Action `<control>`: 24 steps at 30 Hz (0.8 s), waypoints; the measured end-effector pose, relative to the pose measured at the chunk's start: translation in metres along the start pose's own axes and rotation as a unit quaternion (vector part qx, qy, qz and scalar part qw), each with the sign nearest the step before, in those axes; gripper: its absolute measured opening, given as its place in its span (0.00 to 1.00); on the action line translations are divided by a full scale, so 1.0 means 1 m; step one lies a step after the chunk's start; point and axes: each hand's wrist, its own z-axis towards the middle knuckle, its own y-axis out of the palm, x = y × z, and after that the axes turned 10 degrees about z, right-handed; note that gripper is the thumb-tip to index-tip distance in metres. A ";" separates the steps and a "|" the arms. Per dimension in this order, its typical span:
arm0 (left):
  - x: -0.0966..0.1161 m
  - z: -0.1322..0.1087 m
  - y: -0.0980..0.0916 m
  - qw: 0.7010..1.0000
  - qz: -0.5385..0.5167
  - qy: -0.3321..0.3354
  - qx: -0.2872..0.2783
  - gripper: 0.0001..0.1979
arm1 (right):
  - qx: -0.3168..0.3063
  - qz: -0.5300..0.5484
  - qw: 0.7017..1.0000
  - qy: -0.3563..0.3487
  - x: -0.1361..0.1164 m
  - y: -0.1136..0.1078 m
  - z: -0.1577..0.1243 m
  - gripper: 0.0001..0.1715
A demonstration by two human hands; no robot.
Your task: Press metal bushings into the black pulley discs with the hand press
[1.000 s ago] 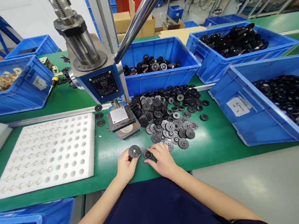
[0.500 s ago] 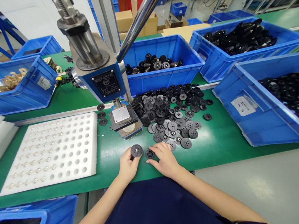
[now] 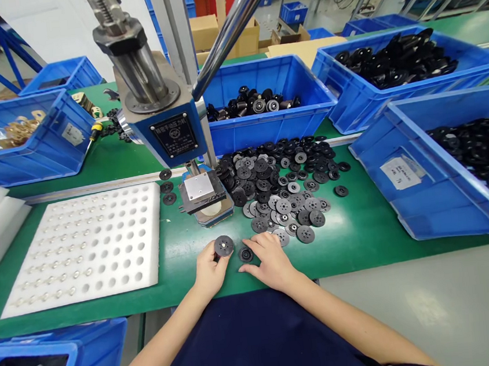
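My left hand (image 3: 210, 271) is closed on a dark round disc (image 3: 224, 246) with small holes and a shiny centre, held face up by its edge. Just to its right, a smaller-looking black ringed disc (image 3: 245, 255) lies on the green table. Around that disc my right hand (image 3: 270, 259) is open, thumb on the near side and fingers on the far side, with a gap showing. Beyond the right hand spreads a pile of black and grey discs (image 3: 282, 206). The hand press (image 3: 175, 135) stands ahead of my left hand, a metal block (image 3: 199, 186) at its base.
A white foam tray (image 3: 151, 262) with rows of holes, some filled with small shiny parts, lies left. Blue bins (image 3: 274, 128) with black parts stand behind the pile; a tilted blue bin (image 3: 379, 174) is at right. The press lever (image 3: 232, 30) slants overhead.
My right thumb and fingers have spread a little away from the disc on the table. My left hand keeps its disc in the same spot.
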 end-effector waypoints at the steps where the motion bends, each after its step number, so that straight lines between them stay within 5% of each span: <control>1: 0.000 0.000 0.000 1.000 -0.002 0.000 0.000 0.11 | -0.012 -0.004 1.000 0.000 -0.001 -0.003 0.001 0.33; 8: 0.001 0.001 -0.001 1.000 0.004 0.002 0.001 0.11 | -0.013 -0.009 1.000 0.006 -0.004 -0.006 0.002 0.24; 18: 0.000 0.001 -0.002 1.000 0.006 0.018 0.006 0.12 | 0.120 0.106 0.987 0.001 0.000 0.001 0.008 0.20; 24: 0.001 0.003 -0.003 0.996 0.015 0.089 -0.001 0.07 | 0.089 0.144 0.984 -0.059 -0.026 -0.006 0.025 0.21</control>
